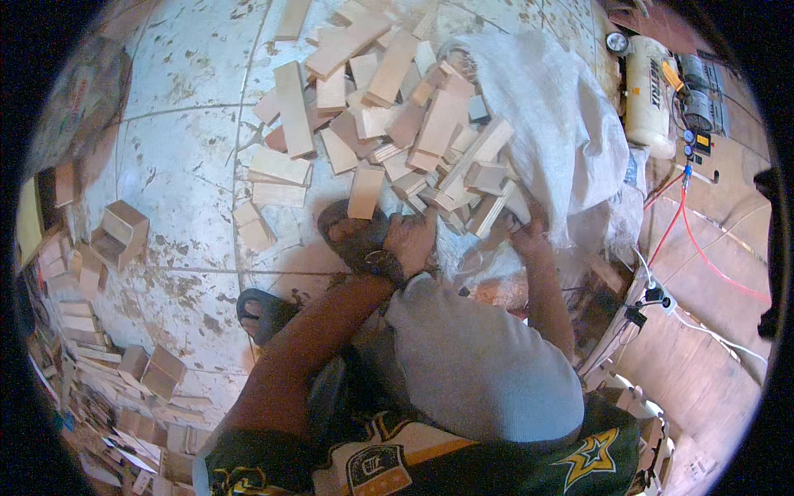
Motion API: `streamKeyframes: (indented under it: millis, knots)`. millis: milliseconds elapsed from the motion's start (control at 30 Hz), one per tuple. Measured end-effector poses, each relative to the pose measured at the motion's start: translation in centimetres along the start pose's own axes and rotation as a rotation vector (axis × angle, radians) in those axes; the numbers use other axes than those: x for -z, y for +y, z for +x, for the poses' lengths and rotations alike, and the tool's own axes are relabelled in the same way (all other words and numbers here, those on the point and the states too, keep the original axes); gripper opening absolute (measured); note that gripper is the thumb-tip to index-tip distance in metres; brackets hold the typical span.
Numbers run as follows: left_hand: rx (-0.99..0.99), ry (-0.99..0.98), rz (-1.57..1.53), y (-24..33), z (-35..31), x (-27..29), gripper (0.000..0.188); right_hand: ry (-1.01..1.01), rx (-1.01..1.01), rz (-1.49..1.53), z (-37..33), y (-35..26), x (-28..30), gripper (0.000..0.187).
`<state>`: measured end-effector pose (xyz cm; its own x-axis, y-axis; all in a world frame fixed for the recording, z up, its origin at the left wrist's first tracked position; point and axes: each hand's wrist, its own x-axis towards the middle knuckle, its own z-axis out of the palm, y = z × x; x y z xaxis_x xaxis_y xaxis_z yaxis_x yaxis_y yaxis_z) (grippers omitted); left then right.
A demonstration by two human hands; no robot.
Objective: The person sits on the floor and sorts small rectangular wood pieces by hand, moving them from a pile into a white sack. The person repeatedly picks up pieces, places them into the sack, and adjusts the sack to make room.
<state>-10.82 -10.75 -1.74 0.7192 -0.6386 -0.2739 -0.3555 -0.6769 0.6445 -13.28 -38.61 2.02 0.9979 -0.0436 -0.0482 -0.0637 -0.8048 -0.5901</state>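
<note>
Many flat, pale wooden pieces (pixel 438 124) lie in a loose heap, spilling from the mouth of a white woven sack (pixel 546 116). My left hand (pixel 411 240), with a dark watch at its wrist, is low at the heap's near edge beside my sandalled foot. Its fingers look curled; what they hold, if anything, is hidden. My right hand (pixel 528 233) is at the sack's near edge, fingers closed on the white fabric beside the nearest pieces. One wooden block (pixel 365 192) rests against the dark sandal (pixel 337 227).
Stained floor tiles (pixel 174 157) stretch to the left. More wooden pieces (pixel 83 322) are piled along the left edge, near a box-shaped wooden piece (pixel 120 235). At right stand a cream air compressor (pixel 649 99), a red hose (pixel 703 256) and a power strip (pixel 657 296) with cables.
</note>
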Motion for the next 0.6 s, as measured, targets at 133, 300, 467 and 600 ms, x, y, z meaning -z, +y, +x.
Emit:
streamKeyframes:
  millis: [133,300,467,600]
  knots:
    - [-0.071,-0.140,-0.049,0.2,0.3,0.1,0.027,0.010,-0.179,-0.014,-1.0,1.2,1.1,0.041]
    - [-0.132,-0.106,0.025,0.3,0.5,-1.3,0.029,0.255,-0.663,0.134,-3.6,-4.3,-2.4,0.049]
    - [-0.187,-0.055,0.011,-0.3,1.0,-4.2,0.019,0.041,-0.216,-0.214,-2.8,-9.7,-6.3,0.049]
    - [-0.015,-0.108,0.049,-0.8,1.3,-4.9,0.027,-0.109,-0.505,-0.213,-1.8,-10.2,-7.5,0.054]
